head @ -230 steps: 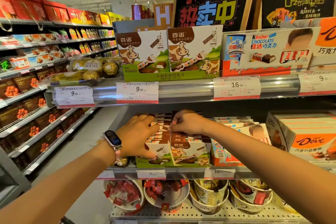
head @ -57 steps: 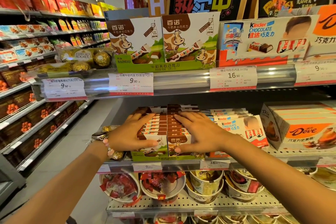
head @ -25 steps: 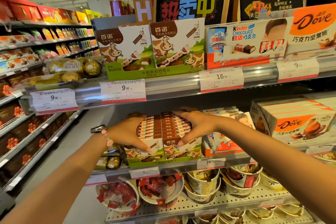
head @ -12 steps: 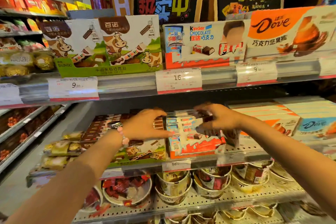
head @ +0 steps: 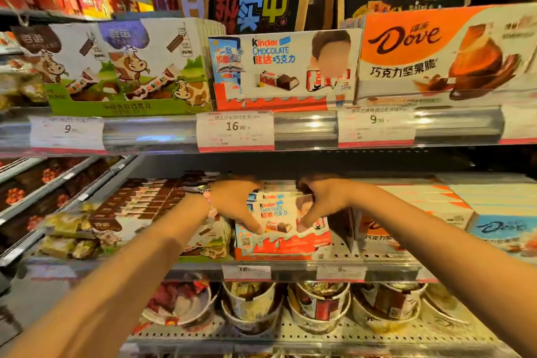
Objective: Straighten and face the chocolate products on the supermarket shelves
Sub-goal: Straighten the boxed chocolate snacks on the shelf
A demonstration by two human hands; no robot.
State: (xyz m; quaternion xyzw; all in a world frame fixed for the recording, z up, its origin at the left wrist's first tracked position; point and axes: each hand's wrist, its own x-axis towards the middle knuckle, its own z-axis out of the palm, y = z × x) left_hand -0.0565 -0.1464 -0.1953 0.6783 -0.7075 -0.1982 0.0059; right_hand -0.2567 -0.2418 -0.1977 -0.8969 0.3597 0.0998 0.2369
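A: Your left hand [head: 235, 206] and right hand [head: 322, 203] are both clamped on the Kinder stack [head: 280, 227], thumbs on its front, fingers curled over the top. It sits on the middle shelf [head: 343, 269], above the 16.90 tag.

B: How should I finish this one?

A: Squeeze the stack evenly, draw it to the shelf lip, labels square to you. Keep it between the cow boxes [head: 203, 238] on the left and the Dove boxes [head: 377, 232] on the right; don't nudge either.
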